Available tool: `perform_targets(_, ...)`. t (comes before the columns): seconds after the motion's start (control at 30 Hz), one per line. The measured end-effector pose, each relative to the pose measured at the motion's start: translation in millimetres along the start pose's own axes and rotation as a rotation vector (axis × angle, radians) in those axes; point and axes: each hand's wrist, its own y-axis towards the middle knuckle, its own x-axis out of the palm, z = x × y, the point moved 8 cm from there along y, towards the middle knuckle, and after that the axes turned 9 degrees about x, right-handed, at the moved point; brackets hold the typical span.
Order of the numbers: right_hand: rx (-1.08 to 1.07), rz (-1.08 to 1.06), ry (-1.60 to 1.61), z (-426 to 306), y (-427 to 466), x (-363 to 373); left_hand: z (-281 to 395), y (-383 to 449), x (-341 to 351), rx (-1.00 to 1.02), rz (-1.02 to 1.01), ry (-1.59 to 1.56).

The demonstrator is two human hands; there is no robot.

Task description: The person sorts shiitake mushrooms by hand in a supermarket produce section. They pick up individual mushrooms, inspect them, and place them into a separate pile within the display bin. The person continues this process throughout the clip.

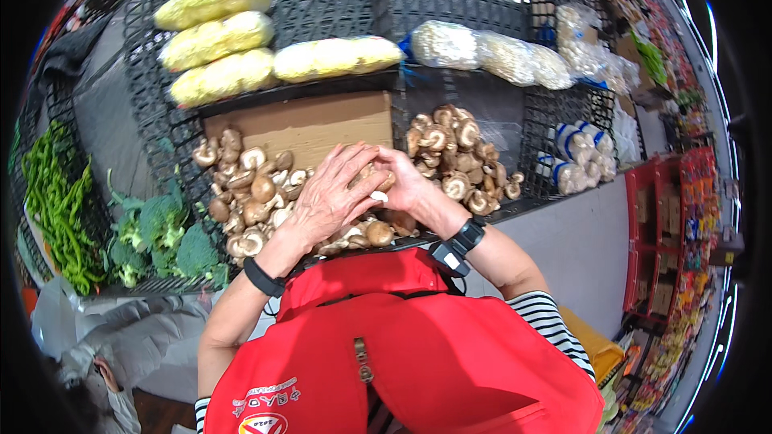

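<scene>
Brown shiitake mushrooms are cupped between my two hands over a mushroom pile. The fingers of my left hand bend over them from the left; my right hand holds them from the right, its palm partly hidden. A white piece, perhaps a stem, shows between the hands. Beneath and to the left lies the loose shiitake pile, beside a bare cardboard sheet. Another shiitake pile sits just right of my right hand, across a black divider.
Broccoli and green peppers lie at left. Bagged yellow produce and bagged white mushrooms line the back. Wrapped white packs stand right, before a red shelf. Part of another person shows at lower left.
</scene>
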Motion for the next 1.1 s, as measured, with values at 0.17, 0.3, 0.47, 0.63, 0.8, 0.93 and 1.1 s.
perform_targets(0.17,-0.126,-0.030,0.166,-15.7,-4.0,-39.1,9.3,21.9,22.8,-0.015,-0.107,-0.002)
perform_targets(0.3,-0.127,-0.153,0.176,-30.5,-36.2,-42.4,18.6,40.3,26.7,0.024,-0.101,-0.104)
perform_targets(0.47,-0.290,-0.394,0.185,-67.8,-89.3,-62.3,12.7,52.6,23.9,-0.010,-0.003,-0.212)
perform_targets(0.63,-0.674,0.406,0.147,-106.3,-125.8,-188.3,-39.6,4.9,51.9,-0.398,-0.155,-0.270)
perform_targets(0.8,-0.965,1.139,-0.897,-127.6,-177.2,-202.4,-31.1,-49.3,113.7,-0.286,-0.652,-0.458)
perform_targets(0.93,-1.119,1.174,-1.283,-112.4,-189.0,-122.9,-5.3,-52.7,133.2,-0.113,-0.690,-0.501)
perform_targets(1.1,-0.914,0.536,-1.472,-57.2,-142.1,-23.4,-4.6,-51.4,142.1,-0.084,-0.697,-0.535)
